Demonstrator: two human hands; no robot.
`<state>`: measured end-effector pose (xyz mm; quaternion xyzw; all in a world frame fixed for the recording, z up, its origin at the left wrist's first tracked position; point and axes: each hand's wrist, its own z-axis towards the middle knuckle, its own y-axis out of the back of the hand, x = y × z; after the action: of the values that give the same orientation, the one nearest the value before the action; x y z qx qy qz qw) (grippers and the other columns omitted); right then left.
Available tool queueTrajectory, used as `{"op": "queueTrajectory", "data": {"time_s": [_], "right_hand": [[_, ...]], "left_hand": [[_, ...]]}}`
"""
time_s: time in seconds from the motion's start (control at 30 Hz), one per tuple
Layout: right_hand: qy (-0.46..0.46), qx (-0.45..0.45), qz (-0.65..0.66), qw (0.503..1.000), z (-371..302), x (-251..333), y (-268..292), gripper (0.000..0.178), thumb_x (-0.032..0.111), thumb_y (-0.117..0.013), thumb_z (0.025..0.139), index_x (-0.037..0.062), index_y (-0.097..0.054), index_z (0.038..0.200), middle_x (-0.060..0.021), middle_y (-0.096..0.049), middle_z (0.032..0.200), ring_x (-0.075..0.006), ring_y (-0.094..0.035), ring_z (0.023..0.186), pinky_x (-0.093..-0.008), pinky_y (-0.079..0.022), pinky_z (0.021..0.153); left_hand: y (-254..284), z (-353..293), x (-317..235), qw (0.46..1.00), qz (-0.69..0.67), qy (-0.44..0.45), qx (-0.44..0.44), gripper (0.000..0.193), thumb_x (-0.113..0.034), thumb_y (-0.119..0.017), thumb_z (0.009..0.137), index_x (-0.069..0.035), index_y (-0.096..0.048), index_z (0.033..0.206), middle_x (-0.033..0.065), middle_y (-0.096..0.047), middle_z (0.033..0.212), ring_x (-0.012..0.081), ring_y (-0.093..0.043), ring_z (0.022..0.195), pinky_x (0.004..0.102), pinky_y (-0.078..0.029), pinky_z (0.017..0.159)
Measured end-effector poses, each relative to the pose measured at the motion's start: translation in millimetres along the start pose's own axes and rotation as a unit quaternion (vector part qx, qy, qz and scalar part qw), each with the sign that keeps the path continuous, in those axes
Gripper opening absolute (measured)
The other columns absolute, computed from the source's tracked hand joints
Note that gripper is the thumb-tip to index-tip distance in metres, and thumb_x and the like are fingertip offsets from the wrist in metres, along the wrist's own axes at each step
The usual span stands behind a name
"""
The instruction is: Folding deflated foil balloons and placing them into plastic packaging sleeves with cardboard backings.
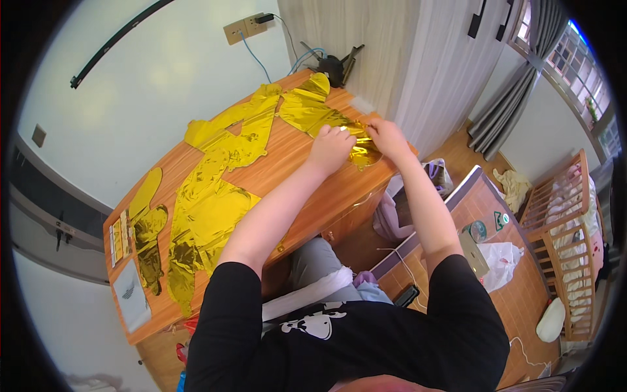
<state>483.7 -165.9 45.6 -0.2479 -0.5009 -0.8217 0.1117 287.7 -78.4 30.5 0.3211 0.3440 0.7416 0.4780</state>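
Orange wood-grain desk (287,178) spans left and centre of frame. Crinkled shiny gold foil piece (322,115) at upper centre, gripped by left hand (332,149) and right hand (390,139), fingers curled closed. Flattened gold foil shapes (208,215) centre-left; black antennaed router (332,68) upper centre.

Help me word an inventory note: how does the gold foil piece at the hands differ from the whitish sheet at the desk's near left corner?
The gold foil piece is shiny and creased; the whitish sheet is pale with a dark mark. The foil's outline is irregular; the sheet's is roughly rectangular. The left hand and right hand hold the foil; neither touches the sheet. Both lie at least partly on the wooden desk.
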Motion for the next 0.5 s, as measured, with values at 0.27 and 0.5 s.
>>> {"op": "queueTrajectory", "data": {"time_s": [0.27, 0.5], "right_hand": [[0.024, -0.083, -0.036, 0.996, 90.2, 49.4, 50.8, 0.026, 0.025, -0.056, 0.099, 0.0104, -0.072, 0.112, -0.0172, -0.073, 0.106, -0.0407, -0.068, 0.1, -0.0498, -0.055, 0.086], [0.189, -0.368, -0.025, 0.91, 70.6, 151.0, 131.0, 0.018, 0.014, -0.064, 0.095, 0.0079, -0.073, 0.109, -0.0155, -0.073, 0.098, -0.0376, -0.069, 0.094, -0.0453, -0.054, 0.081]], "left_hand": [[-9.2, 2.7, 22.7, 0.969, 0.034, 0.195, 0.15, 0.063, -0.066, -0.068, 0.084, -0.013, -0.069, 0.116, 0.0114, -0.068, 0.118, 0.0297, -0.062, 0.116, 0.0485, -0.041, 0.099], [11.9, 13.5, 38.1, 0.921, -0.062, 0.275, 0.267, 0.098, -0.086, -0.056, 0.081, -0.013, -0.055, 0.147, 0.0176, -0.055, 0.148, 0.0375, -0.05, 0.138, 0.0529, -0.035, 0.113]]}}
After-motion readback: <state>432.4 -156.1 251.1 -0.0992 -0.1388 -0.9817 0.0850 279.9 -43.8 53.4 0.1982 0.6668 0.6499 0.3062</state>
